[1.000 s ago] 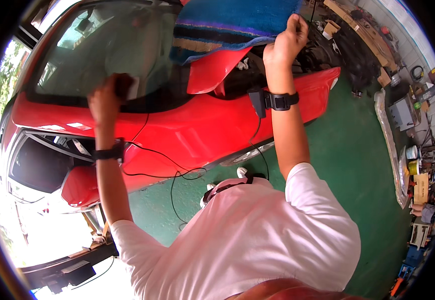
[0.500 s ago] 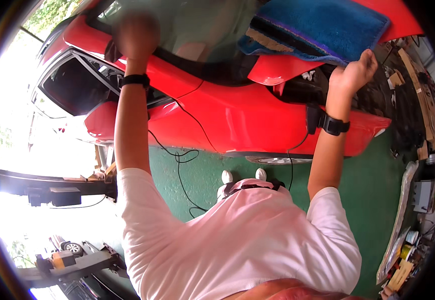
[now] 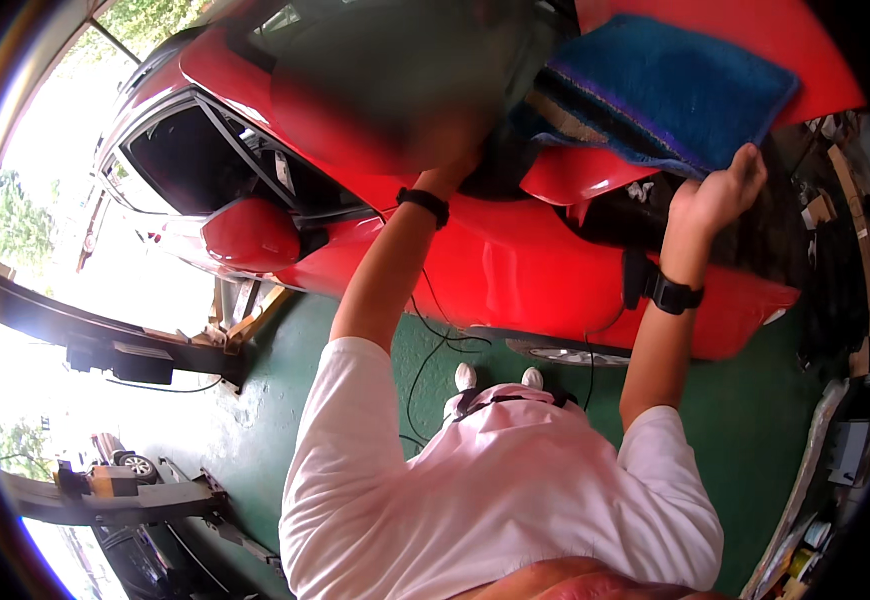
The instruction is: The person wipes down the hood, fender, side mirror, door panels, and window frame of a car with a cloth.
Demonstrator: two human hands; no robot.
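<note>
A blue towel [image 3: 670,85] with a dark and tan striped band lies over the raised red hood [image 3: 825,60] of a red car. Closed at the towel's near right corner is my right hand [image 3: 715,195]; whether it also grips the hood edge beneath is hidden. My left hand [image 3: 445,145] is smeared by motion at the lower part of the windshield [image 3: 385,70]. Its fingers cannot be made out, nor whether it holds anything. Black wristbands sit on both wrists.
The red fender [image 3: 515,260] and side mirror [image 3: 255,235] stand close before me. A thin black cable [image 3: 425,375] hangs down to the green floor [image 3: 285,400]. Lift arms [image 3: 145,500] are at left; wood pieces and tools [image 3: 855,240] line the right side.
My left hand has swept right and nearer, from the windshield's left side to its lower middle. My right hand stays at the towel's corner. The whole view has shifted slightly.
</note>
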